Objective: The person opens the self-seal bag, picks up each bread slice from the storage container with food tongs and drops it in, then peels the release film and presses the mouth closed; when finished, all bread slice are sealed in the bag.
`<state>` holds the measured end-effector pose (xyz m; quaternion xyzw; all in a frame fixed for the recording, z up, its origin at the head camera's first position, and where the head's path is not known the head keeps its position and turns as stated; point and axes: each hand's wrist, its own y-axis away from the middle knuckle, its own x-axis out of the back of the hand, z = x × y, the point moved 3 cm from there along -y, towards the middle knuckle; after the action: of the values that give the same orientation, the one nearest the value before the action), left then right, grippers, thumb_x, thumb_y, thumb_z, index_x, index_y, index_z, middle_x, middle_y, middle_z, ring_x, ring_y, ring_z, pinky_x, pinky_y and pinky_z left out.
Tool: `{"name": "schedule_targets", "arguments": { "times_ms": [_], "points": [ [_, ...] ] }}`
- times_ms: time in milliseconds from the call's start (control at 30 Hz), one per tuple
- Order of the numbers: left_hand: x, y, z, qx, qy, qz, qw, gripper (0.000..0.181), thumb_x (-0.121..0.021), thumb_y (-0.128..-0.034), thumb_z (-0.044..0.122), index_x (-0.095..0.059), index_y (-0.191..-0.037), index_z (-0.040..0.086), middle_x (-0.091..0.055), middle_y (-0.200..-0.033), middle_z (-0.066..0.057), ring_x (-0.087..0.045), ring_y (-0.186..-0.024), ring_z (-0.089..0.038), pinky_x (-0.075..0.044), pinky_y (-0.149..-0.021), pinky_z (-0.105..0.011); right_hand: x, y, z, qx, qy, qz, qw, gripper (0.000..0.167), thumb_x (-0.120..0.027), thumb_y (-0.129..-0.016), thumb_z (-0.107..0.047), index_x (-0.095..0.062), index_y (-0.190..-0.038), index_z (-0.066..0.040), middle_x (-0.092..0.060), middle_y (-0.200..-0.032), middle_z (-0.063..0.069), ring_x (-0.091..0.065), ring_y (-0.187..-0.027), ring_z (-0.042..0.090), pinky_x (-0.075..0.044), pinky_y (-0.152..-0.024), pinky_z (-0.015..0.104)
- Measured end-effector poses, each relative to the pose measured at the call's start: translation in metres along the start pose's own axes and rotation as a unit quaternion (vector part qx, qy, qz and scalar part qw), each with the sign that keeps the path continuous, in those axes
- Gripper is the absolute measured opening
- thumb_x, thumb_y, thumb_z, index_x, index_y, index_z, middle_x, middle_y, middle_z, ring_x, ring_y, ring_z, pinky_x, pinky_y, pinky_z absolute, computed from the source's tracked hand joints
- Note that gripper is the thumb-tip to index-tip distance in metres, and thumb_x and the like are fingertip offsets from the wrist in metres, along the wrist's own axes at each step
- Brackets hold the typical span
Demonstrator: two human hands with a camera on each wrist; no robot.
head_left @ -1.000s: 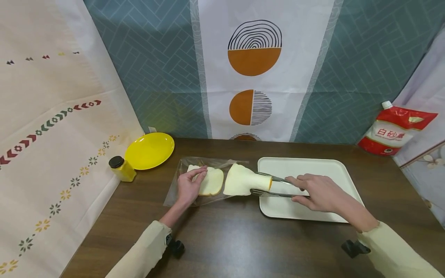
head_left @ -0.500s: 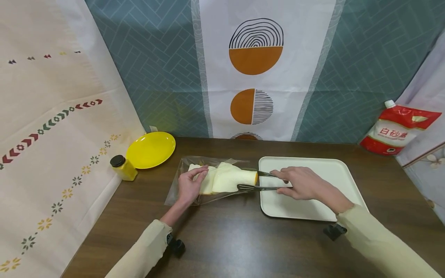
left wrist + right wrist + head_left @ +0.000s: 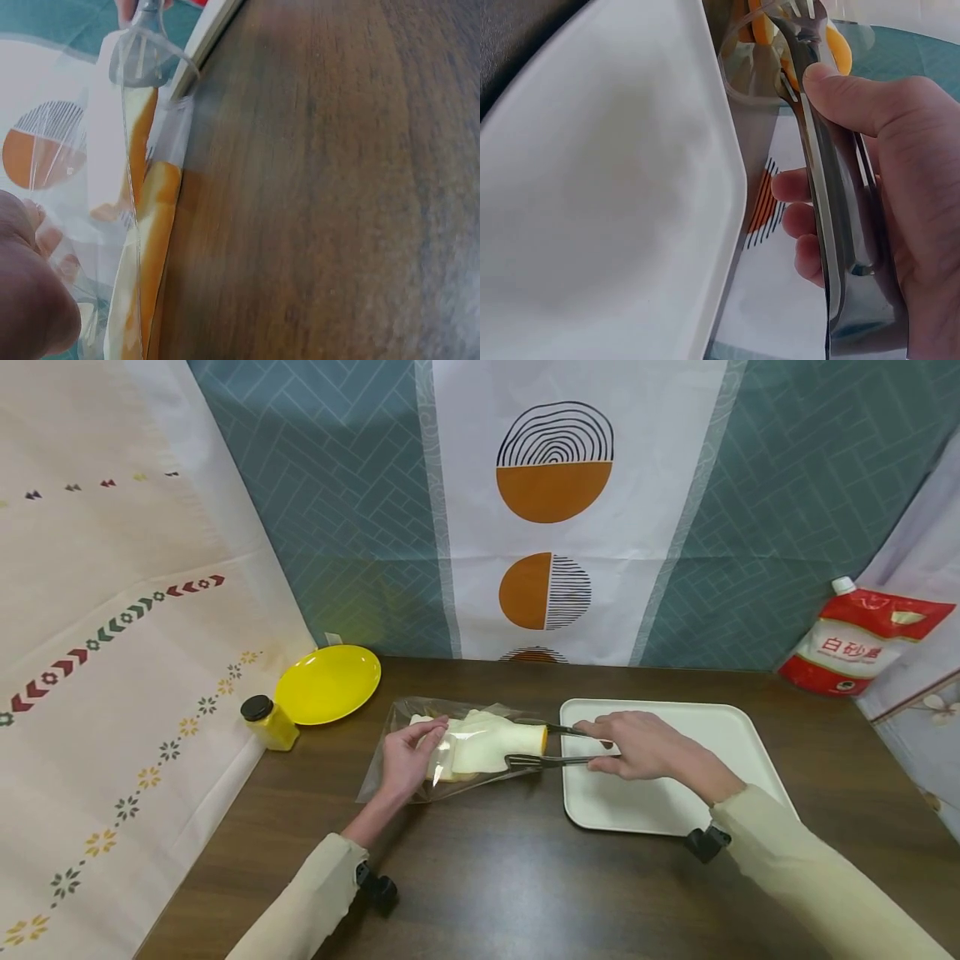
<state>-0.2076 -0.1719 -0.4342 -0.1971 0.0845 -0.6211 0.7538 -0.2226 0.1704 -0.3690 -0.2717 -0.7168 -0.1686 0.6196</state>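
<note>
My left hand [image 3: 407,760] pinches the upper layer of a clear plastic bag [image 3: 375,768] between thumb and fingers. My right hand [image 3: 637,745] grips metal tongs [image 3: 558,762], whose ends lie either side of a bread slice [image 3: 498,743]. That slice is in the bag's mouth, overlapping another slice [image 3: 441,770] inside. In the left wrist view the upper slice [image 3: 109,142] is tilted above the lower one [image 3: 154,240], behind the clear film. The right wrist view has the tongs [image 3: 840,195] between my thumb and fingers.
A white tray [image 3: 675,814] lies to the right, under my right hand. At the back left are a yellow plate [image 3: 328,685] and a yellow jar [image 3: 270,725] with a black lid. A red and white pouch [image 3: 855,643] stands at the far right.
My right hand, the tongs and the held slice have moved left, so that the slice overlaps the one in the bag. My left hand has stayed nearly in place.
</note>
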Motion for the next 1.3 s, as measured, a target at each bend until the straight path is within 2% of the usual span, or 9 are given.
{"name": "schedule_targets", "arguments": {
  "times_ms": [67, 267, 500, 667, 967, 1100, 1300],
  "points": [
    [0.001, 0.0, 0.004, 0.007, 0.004, -0.007, 0.9999, 0.012, -0.069, -0.0904, -0.008, -0.073, -0.1, -0.013, -0.071, -0.107, -0.025, -0.065, -0.109, -0.038, -0.048, -0.09, -0.016, -0.001, -0.001, 0.002, 0.003, -0.002, -0.002, 1.0, 0.049, -0.075, -0.089, -0.028, -0.063, -0.13, -0.004, -0.06, -0.081, -0.005, -0.062, -0.072, 0.015, -0.049, -0.061, 0.034],
    [-0.001, 0.005, 0.035, 0.018, -0.009, -0.025, 0.9995, 0.014, -0.065, -0.0911, -0.011, -0.068, -0.102, -0.019, -0.068, -0.109, -0.03, -0.062, -0.112, -0.043, -0.048, -0.092, -0.019, -0.007, -0.008, 0.002, 0.021, -0.014, 0.007, 0.9997, 0.048, -0.076, -0.089, -0.029, -0.063, -0.128, -0.004, -0.058, -0.078, -0.005, -0.056, -0.067, 0.008, -0.046, -0.059, 0.031],
    [-0.003, 0.006, 0.04, -0.01, -0.047, -0.017, 0.9987, 0.012, -0.068, -0.0888, -0.012, -0.07, -0.099, -0.017, -0.069, -0.106, -0.029, -0.065, -0.107, -0.044, -0.047, -0.089, -0.014, -0.015, -0.021, -0.004, 0.016, -0.025, 0.01, 0.9995, 0.052, -0.074, -0.089, -0.032, -0.063, -0.13, -0.001, -0.059, -0.079, -0.001, -0.049, -0.064, 0.007, -0.043, -0.057, 0.03],
    [-0.003, 0.006, 0.042, -0.007, -0.058, -0.017, 0.9982, 0.013, -0.069, -0.0893, -0.009, -0.071, -0.1, -0.016, -0.069, -0.107, -0.027, -0.065, -0.108, -0.041, -0.047, -0.089, -0.013, -0.018, -0.029, -0.008, 0.007, -0.03, 0.0, 0.9995, 0.053, -0.074, -0.09, -0.033, -0.063, -0.131, -0.001, -0.059, -0.079, -0.002, -0.05, -0.065, 0.008, -0.043, -0.056, 0.03],
    [-0.003, 0.005, 0.045, -0.006, -0.066, -0.01, 0.9977, 0.012, -0.069, -0.0892, -0.008, -0.072, -0.099, -0.014, -0.07, -0.106, -0.026, -0.065, -0.109, -0.039, -0.045, -0.092, -0.015, -0.024, -0.043, -0.016, -0.006, -0.03, -0.009, 0.9995, 0.057, -0.074, -0.09, -0.037, -0.061, -0.133, -0.001, -0.065, -0.089, 0.004, -0.059, -0.071, 0.011, -0.048, -0.059, 0.032],
    [-0.003, 0.005, 0.045, -0.002, -0.059, -0.014, 0.9982, 0.012, -0.069, -0.0895, -0.009, -0.072, -0.099, -0.015, -0.07, -0.107, -0.027, -0.065, -0.109, -0.04, -0.046, -0.091, -0.016, -0.025, -0.047, -0.021, -0.012, -0.026, -0.008, 0.9996, 0.058, -0.075, -0.089, -0.037, -0.062, -0.132, -0.001, -0.067, -0.092, 0.007, -0.061, -0.07, 0.013, -0.05, -0.059, 0.034],
    [-0.003, 0.005, 0.045, -0.003, -0.057, -0.014, 0.9983, 0.011, -0.069, -0.0898, -0.008, -0.072, -0.098, -0.015, -0.07, -0.107, -0.027, -0.065, -0.11, -0.04, -0.045, -0.092, -0.014, -0.027, -0.053, -0.027, -0.031, -0.026, -0.015, 0.9991, 0.061, -0.074, -0.089, -0.04, -0.061, -0.134, -0.001, -0.067, -0.092, 0.009, -0.058, -0.067, 0.015, -0.047, -0.054, 0.034]
  ]
}}
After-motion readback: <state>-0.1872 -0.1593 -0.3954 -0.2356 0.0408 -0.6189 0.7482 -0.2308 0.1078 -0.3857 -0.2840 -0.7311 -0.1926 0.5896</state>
